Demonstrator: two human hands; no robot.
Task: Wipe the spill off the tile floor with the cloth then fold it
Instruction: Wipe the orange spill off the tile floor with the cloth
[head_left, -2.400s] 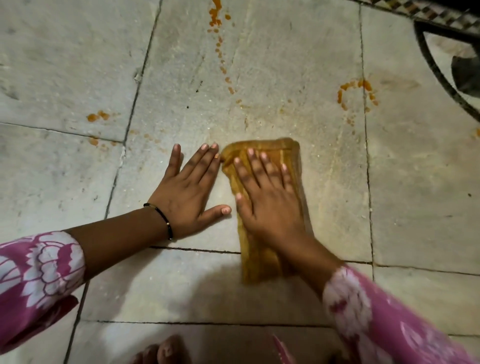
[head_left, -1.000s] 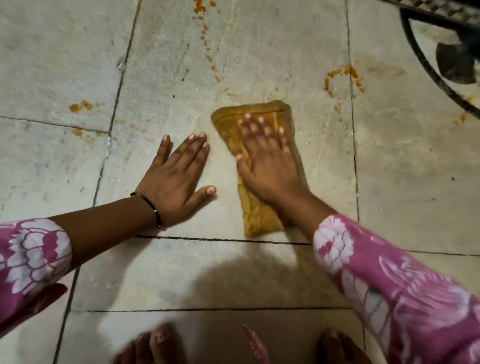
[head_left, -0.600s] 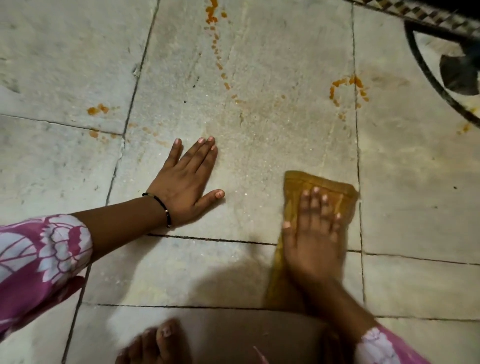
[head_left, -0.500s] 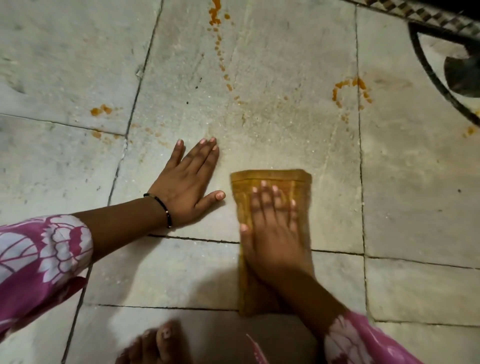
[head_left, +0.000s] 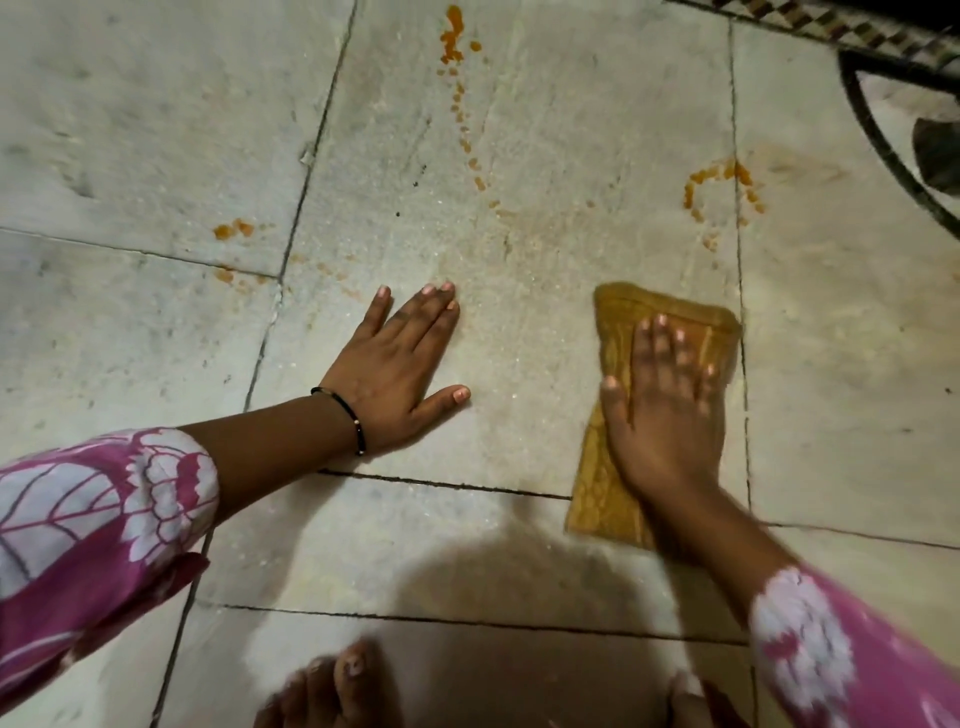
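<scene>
With the left hand (head_left: 395, 374) spread flat on the pale stone tile floor (head_left: 519, 130), the right hand (head_left: 665, 415) should keep its straight fingers pressing the mustard-yellow folded cloth (head_left: 602, 493) beneath it, sweeping forward over the orange spill ring (head_left: 719, 176).

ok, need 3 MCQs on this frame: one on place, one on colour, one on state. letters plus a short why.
1. Where does the cloth lie relative to the left hand?
A. To its right, apart from it
B. Under it
C. To its left, touching it

2. What colour are the spill spots on the tile floor?
A. Blue
B. Orange
C. Black

3. How does the right hand meet the cloth?
A. Lifts it bunched in a fist
B. Hovers high above it
C. Presses flat on it, fingers straight

Answers:
1 A: bare tile shows between the left hand and the cloth.
2 B: the droplets ahead of the cloth and the other splashes are orange.
3 C: the palm and spread fingers lie on top of the folded cloth.
</scene>
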